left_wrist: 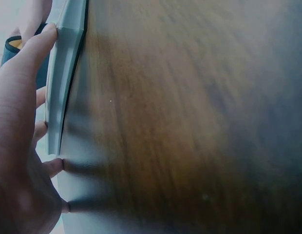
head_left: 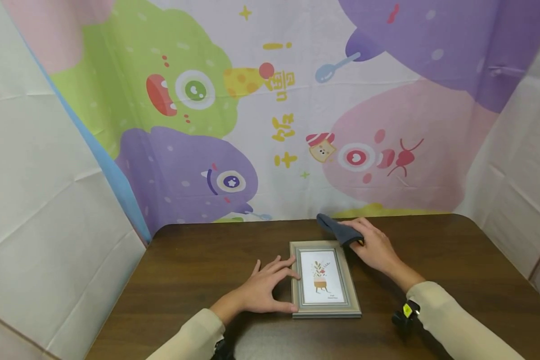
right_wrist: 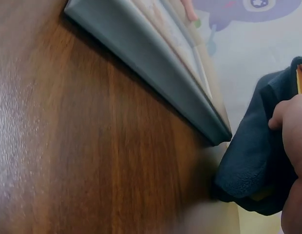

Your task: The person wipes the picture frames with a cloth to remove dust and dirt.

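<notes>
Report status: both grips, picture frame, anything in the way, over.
Left grip touching picture frame, left edge. Right grip holding dark cloth at frame's far right corner. Frame face-up on table; print unobstructed.

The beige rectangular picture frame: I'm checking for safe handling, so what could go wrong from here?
The frame might slide rightward across the brown wood-grain table, as the left hand touches only its left side. The folded dark-blue cloth, held by the right hand near the frame's far right corner, could catch there and twist it.
</notes>
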Tool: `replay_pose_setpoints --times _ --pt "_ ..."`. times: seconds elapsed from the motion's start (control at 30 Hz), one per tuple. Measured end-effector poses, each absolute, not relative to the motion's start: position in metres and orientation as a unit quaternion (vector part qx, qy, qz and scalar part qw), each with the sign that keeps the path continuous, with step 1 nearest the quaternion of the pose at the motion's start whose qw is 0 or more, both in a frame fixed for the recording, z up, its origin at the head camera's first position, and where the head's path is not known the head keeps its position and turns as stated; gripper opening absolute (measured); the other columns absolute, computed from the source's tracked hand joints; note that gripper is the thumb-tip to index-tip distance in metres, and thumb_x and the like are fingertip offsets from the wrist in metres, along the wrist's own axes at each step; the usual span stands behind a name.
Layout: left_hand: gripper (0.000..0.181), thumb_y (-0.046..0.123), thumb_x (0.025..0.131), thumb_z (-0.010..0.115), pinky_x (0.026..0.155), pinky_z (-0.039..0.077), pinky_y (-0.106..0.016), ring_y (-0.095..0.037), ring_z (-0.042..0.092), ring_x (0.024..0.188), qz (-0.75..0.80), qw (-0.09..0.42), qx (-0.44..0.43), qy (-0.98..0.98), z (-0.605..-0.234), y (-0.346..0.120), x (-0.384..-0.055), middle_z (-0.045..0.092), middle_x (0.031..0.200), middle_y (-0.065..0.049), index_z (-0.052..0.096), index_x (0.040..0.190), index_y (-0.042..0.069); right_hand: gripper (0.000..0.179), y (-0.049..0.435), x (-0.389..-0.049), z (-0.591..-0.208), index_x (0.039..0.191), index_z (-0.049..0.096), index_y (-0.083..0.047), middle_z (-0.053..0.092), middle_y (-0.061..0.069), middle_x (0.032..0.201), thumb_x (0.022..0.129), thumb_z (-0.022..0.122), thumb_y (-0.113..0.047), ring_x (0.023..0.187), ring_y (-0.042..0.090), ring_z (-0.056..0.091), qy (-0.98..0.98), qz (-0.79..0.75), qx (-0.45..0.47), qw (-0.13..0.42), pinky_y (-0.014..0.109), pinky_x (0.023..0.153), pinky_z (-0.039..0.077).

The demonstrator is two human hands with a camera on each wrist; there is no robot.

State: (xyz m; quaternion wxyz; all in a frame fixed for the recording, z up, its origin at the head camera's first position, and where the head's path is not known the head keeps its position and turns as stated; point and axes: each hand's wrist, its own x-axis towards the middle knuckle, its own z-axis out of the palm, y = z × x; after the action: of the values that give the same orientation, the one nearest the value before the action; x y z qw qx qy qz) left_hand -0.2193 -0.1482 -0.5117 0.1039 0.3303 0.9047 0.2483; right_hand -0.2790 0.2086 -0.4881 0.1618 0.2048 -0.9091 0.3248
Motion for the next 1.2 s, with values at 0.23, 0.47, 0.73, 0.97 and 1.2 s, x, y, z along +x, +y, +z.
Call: replay_pose_setpoints --times 0.23,0.47,0.73,0.97,1.2 --pt "0.068 0.059 0.095 0.084 0.128 0.009 -0.094 -0.046 0.024 0.176 0.251 0.104 0.332 0.903 -0.51 -0.147 -0.218 0.029 0.189 0.0 0.062 0.153 0.03 0.053 0.207 -0.281 -0.49 0.141 0.072 -0.019 0.08 0.016 0.137 0.094 0.081 0.003 0.119 0.044 0.079 -0.915 0.311 0.223 0.127 0.067 0.096 0.061" --pt "0.068 0.059 0.095 0.084 0.127 0.009 -0.094 -0.046 0.023 0.176 0.253 0.104 0.334 0.902 -0.508 -0.147 -0.218 0.029 0.19 0.0 0.062 0.152 0.031 0.037 0.209 -0.284 -0.492 0.139 0.072 -0.014 0.083 0.011 0.11 0.103 0.08 -0.014 0.08 0.013 0.062 -0.919 0.303 0.243 0.073 0.032 0.073 0.048" --pt "0.067 0.059 0.096 0.084 0.128 0.009 -0.094 -0.046 0.023 0.177 0.253 0.104 0.333 0.903 -0.509 -0.147 -0.219 0.028 0.19 0.0 0.061 0.152 0.032 0.023 0.215 -0.295 -0.502 0.121 0.076 -0.012 0.069 -0.003 0.087 0.11 0.07 -0.031 0.074 0.009 0.055 -0.896 0.327 0.296 0.062 0.031 0.072 0.046" --pt "0.068 0.059 0.096 0.084 0.127 0.008 -0.094 -0.046 0.023 0.176 0.257 0.106 0.332 0.901 -0.51 -0.148 -0.218 0.029 0.19 0.001 0.062 0.153 0.03 0.017 0.208 -0.289 -0.498 0.117 0.076 -0.01 0.069 -0.002 0.085 0.108 0.07 -0.023 0.073 0.009 0.056 -0.906 0.317 0.274 0.062 0.031 0.071 0.047" --pt "0.067 0.06 0.095 0.083 0.127 0.008 -0.095 -0.047 0.024 0.176 0.254 0.102 0.335 0.902 -0.51 -0.148 -0.219 0.03 0.189 -0.001 0.062 0.152 0.03 0.014 0.202 -0.288 -0.495 0.119 0.074 -0.009 0.071 0.001 0.091 0.109 0.069 -0.017 0.079 0.011 0.058 -0.917 0.303 0.254 0.046 0.03 0.074 0.049"
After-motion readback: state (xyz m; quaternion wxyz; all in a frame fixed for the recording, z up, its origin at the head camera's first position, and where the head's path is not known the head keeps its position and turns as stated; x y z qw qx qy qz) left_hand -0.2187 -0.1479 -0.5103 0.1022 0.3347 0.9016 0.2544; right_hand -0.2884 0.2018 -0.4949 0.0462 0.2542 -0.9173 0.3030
